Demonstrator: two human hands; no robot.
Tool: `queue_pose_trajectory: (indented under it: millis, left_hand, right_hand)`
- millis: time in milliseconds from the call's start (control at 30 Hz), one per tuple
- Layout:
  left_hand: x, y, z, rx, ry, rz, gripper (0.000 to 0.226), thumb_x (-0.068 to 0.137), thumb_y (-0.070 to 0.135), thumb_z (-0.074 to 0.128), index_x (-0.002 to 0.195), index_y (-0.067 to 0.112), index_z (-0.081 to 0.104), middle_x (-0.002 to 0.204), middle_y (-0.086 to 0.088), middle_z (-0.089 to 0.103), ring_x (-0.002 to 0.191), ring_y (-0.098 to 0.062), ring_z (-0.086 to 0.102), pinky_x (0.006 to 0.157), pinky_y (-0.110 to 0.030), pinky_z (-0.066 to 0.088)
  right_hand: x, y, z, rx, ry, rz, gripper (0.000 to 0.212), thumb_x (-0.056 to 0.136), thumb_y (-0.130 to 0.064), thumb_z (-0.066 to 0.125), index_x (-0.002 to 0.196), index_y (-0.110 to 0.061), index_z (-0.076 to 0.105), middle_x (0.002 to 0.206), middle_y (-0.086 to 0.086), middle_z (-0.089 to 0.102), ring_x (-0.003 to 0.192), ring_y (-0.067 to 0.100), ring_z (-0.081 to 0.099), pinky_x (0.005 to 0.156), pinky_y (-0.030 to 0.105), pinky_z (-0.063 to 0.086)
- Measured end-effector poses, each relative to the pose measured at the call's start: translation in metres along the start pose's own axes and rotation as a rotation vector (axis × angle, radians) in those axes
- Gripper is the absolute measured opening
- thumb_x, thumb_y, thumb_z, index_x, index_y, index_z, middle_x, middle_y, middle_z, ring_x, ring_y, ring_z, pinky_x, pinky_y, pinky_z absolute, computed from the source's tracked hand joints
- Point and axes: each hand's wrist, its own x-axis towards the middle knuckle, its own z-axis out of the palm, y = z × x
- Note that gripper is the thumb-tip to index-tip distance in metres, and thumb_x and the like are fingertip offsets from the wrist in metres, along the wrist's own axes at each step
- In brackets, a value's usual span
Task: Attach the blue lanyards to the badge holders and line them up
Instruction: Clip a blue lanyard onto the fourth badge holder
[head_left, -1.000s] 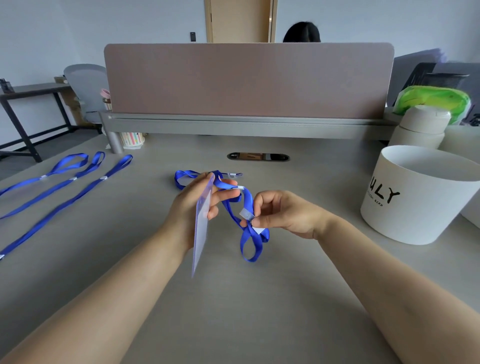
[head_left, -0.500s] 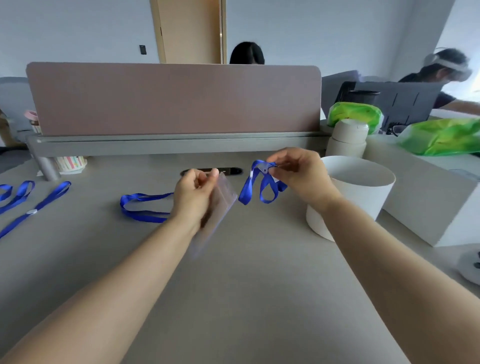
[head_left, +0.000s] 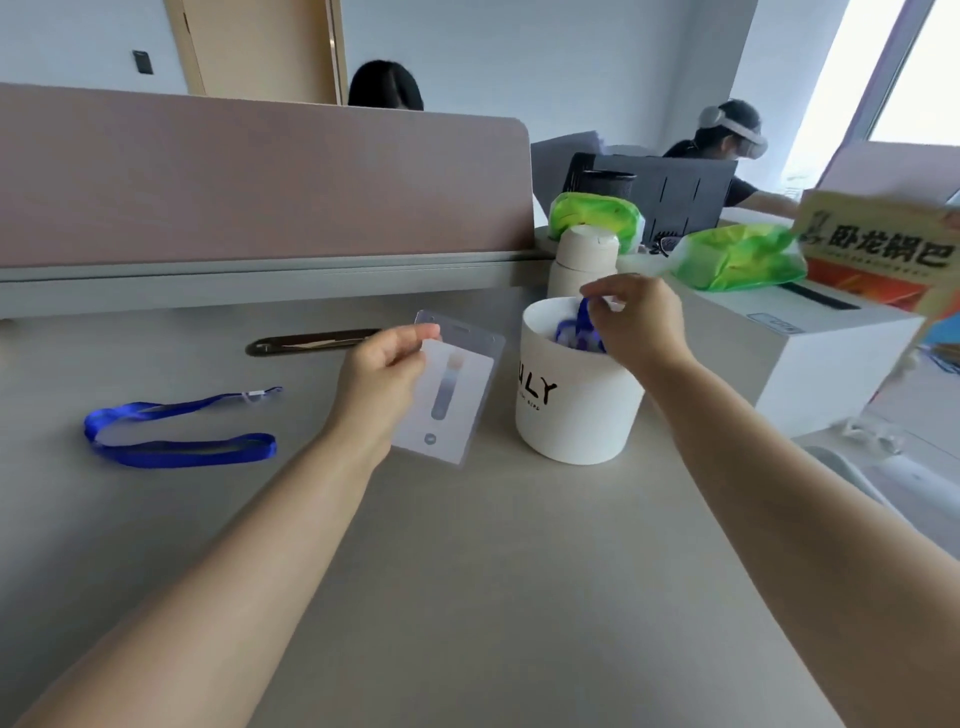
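Badge holder (head_left: 457, 395) in hand, unattached; blue lanyard (head_left: 582, 317) at the white tub (head_left: 571, 421).
Your left hand (head_left: 382, 376) pinches the holder's top-left corner, fingers curled; the tub stands at its 3 o'clock. Your right hand (head_left: 641, 322) pinches the lanyard at the tub's mouth. Bring its clip end to the holder's top slot, holder kept steady. A second lanyard (head_left: 176, 431) lies on the desk (head_left: 467, 571) at 9 o'clock.

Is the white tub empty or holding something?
Holding something: blue lanyard loops show inside the white tub, pinched by the right hand.
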Motion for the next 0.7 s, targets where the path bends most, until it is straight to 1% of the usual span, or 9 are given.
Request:
queue_pose_trajectory:
  millis: [33,100,200,267,333,400,500,600,700]
  left_hand:
    - [0.0,0.001,-0.001,-0.001,0.008,-0.013,0.036,0.088,0.001,0.046,0.078,0.03,0.066,0.095,0.007,0.067,0.09,-0.019,0.059,0.079,-0.032,0.043]
    - [0.001,0.003,-0.004,-0.003,0.027,-0.029,0.03,0.087,0.004,0.049,0.075,0.027,0.065,0.092,0.007,0.067,0.087,-0.02,0.058,0.078,-0.033,0.042]
    - [0.006,0.009,-0.012,0.058,0.079,-0.037,0.023,0.086,0.008,0.053,0.072,0.025,0.06,0.082,0.007,0.063,0.08,-0.018,0.054,0.07,-0.028,0.041]
    - [0.009,0.014,-0.027,0.159,0.115,-0.004,0.02,0.085,0.012,0.054,0.07,0.026,0.055,0.078,0.008,0.06,0.073,-0.015,0.052,0.062,-0.023,0.038]
    - [0.006,0.018,-0.048,0.286,0.126,0.036,0.018,0.085,0.016,0.053,0.07,0.027,0.053,0.076,0.008,0.058,0.069,-0.012,0.051,0.059,-0.023,0.038]
    - [-0.001,0.017,-0.077,0.421,0.142,0.044,0.017,0.086,0.018,0.054,0.071,0.026,0.052,0.075,0.009,0.056,0.068,-0.009,0.05,0.058,-0.022,0.037]
    - [-0.012,0.012,-0.125,0.573,0.188,0.027,0.014,0.086,0.017,0.055,0.073,0.021,0.052,0.073,0.008,0.055,0.067,-0.007,0.049,0.056,-0.021,0.036]
    - [-0.018,0.008,-0.17,0.653,0.285,0.009,0.017,0.086,0.018,0.056,0.069,0.018,0.052,0.065,0.007,0.052,0.06,-0.009,0.046,0.054,-0.023,0.035]
    - [-0.022,0.002,-0.204,0.704,0.363,-0.012,0.028,0.084,0.021,0.059,0.059,0.021,0.046,0.055,0.007,0.046,0.054,-0.014,0.041,0.055,-0.026,0.033]
  right_hand:
    - [-0.002,0.001,0.003,-0.026,-0.008,-0.009,0.029,0.084,-0.006,0.049,0.099,-0.018,0.071,0.11,0.003,0.069,0.11,0.025,0.055,0.085,0.023,0.042]
    - [-0.008,-0.002,0.007,-0.039,0.033,-0.053,0.028,0.084,-0.007,0.05,0.096,-0.02,0.071,0.106,0.001,0.069,0.108,0.026,0.051,0.079,0.024,0.038]
    - [-0.018,-0.017,0.018,0.007,0.015,-0.123,0.025,0.083,-0.007,0.05,0.091,-0.019,0.071,0.093,-0.001,0.067,0.087,0.017,0.054,0.07,0.022,0.035]
    - [-0.025,-0.026,0.033,0.039,-0.051,-0.192,0.025,0.08,-0.005,0.05,0.088,-0.018,0.07,0.092,-0.001,0.07,0.077,0.017,0.055,0.072,0.026,0.044]
    - [-0.031,-0.036,0.052,0.03,-0.074,-0.312,0.024,0.077,-0.005,0.05,0.084,-0.016,0.07,0.087,0.004,0.072,0.078,0.025,0.059,0.072,0.032,0.05]
    - [-0.038,-0.052,0.072,-0.009,-0.037,-0.461,0.023,0.073,-0.006,0.049,0.08,-0.013,0.07,0.078,0.006,0.071,0.075,0.032,0.06,0.069,0.036,0.05]
    - [-0.052,-0.082,0.101,-0.002,0.002,-0.638,0.021,0.068,-0.005,0.051,0.075,-0.012,0.069,0.071,0.006,0.07,0.067,0.031,0.06,0.063,0.033,0.048]
    - [-0.071,-0.102,0.14,0.094,-0.228,-0.616,0.024,0.076,-0.002,0.05,0.084,-0.011,0.07,0.084,0.006,0.071,0.074,0.028,0.062,0.066,0.032,0.053]
    - [-0.089,-0.111,0.188,0.047,-0.495,-0.551,0.026,0.083,-0.003,0.048,0.094,-0.012,0.07,0.098,0.005,0.071,0.084,0.025,0.064,0.074,0.034,0.053]
